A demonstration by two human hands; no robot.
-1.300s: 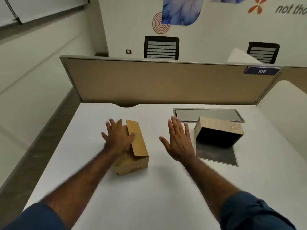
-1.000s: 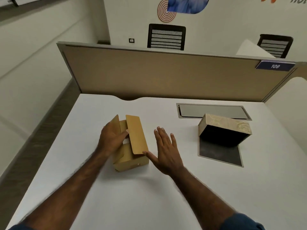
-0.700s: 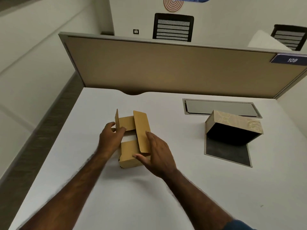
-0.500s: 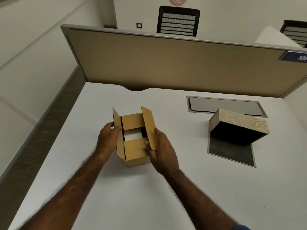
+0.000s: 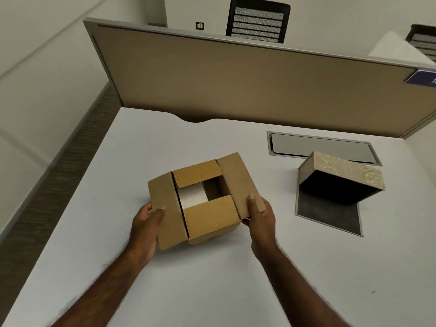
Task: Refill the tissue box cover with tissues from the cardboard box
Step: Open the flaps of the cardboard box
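A brown cardboard box point(image 5: 210, 215) stands on the white desk point(image 5: 212, 279) with its two long flaps spread outward and the short flaps partly folded in. White tissues point(image 5: 192, 197) show through the opening. My left hand point(image 5: 147, 226) presses down the left flap, and my right hand point(image 5: 259, 215) holds down the right flap. To the right, the beige patterned tissue box cover point(image 5: 339, 178) lies tilted, its dark hollow inside facing me, resting on its flat dark base panel point(image 5: 330, 217).
A tan partition point(image 5: 236, 83) closes off the desk's far edge. A grey cable hatch point(image 5: 320, 148) is set in the desk behind the cover. Black chairs point(image 5: 257, 20) stand beyond the partition. The desk's left edge drops to the floor.
Both hands went to the closed cardboard box and pulled its long flaps apart, from upright to folded outward. The tissues came into sight. The view tilted down and closer.
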